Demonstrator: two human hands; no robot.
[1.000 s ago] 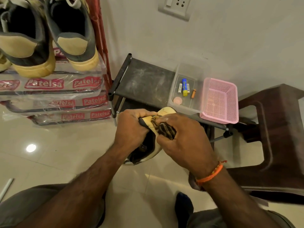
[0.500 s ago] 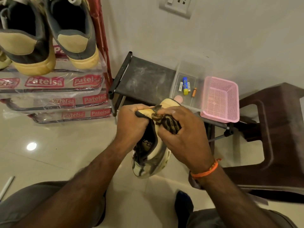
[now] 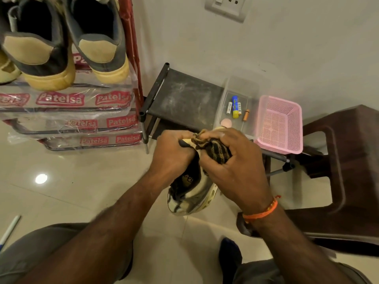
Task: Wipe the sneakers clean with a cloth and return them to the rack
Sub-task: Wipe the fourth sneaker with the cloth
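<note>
A: What does the right hand (image 3: 231,171) hold?
B: It bunches a striped cloth (image 3: 215,149) against the sneaker (image 3: 192,191); the left hand (image 3: 172,152) grips the shoe's rim.
A: And around them?
B: Above the floor tiles (image 3: 82,181), before a low black shelf (image 3: 184,97); two sneakers (image 3: 65,44) sit on the rack (image 3: 133,58) at left.

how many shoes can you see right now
4: two grey and tan suede sneakers on the rack's top shelf, a pale shoe's edge at far left, and one cream sneaker being wiped. Others may be hidden.
</note>
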